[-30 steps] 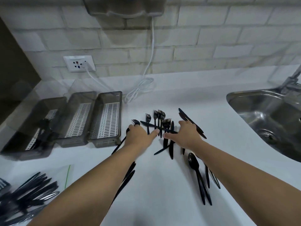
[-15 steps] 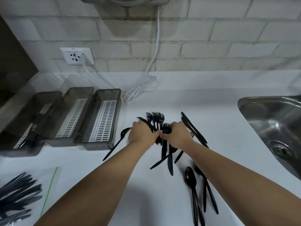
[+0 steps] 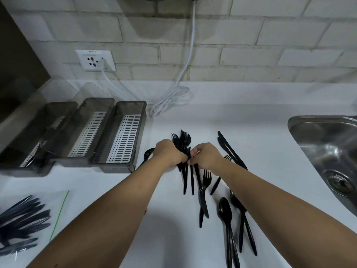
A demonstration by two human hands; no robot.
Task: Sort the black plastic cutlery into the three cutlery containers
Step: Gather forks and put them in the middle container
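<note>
A bunch of black plastic forks (image 3: pixel 182 141) is gathered on the white counter, tines pointing away from me. My left hand (image 3: pixel 168 153) grips the bunch from the left. My right hand (image 3: pixel 206 157) pinches it from the right, the two hands almost touching. Loose forks and a knife (image 3: pixel 202 198) lie just below the hands. Spoons (image 3: pixel 226 213) lie nearer me on the right, and knives (image 3: pixel 229 149) stretch beyond my right hand. Three smoky grey cutlery containers stand at the left: the left one (image 3: pixel 29 132) holds some cutlery, while the middle (image 3: pixel 90 132) and right (image 3: pixel 123 132) ones show only white slotted bases.
A steel sink (image 3: pixel 328 151) occupies the right edge. A white cable (image 3: pixel 170 99) coils by the wall behind the cutlery, plugged into a socket (image 3: pixel 95 59). A clear bag of black cutlery (image 3: pixel 21 223) lies at the lower left. A spoon (image 3: pixel 147 154) peeks out left of my left hand.
Both hands have drawn together, sweeping the scattered forks into one bunch and closing around it. The view has shifted left and closer.
</note>
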